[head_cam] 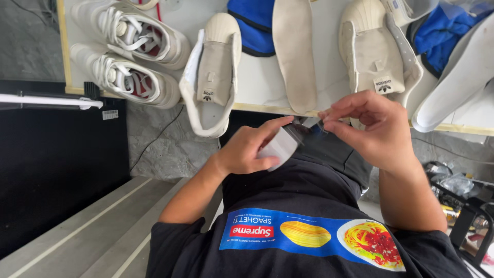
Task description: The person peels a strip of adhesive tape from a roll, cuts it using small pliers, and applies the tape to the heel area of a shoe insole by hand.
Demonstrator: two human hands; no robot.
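Observation:
My left hand is closed around a small whitish container, held just above my lap in front of the table edge. The container has a dark top end that points toward my right hand. My right hand pinches a small dark piece between thumb and forefinger, right beside that dark end. Whether the piece is joined to the container I cannot tell. Both hands hover close together below an unlaced white sneaker with its tongue pulled out.
A white table with a wooden rim holds a laced pair of white sneakers at the left, a loose insole, another unlaced white shoe, blue cloths and a white shoe. Dark clutter lies at the lower right.

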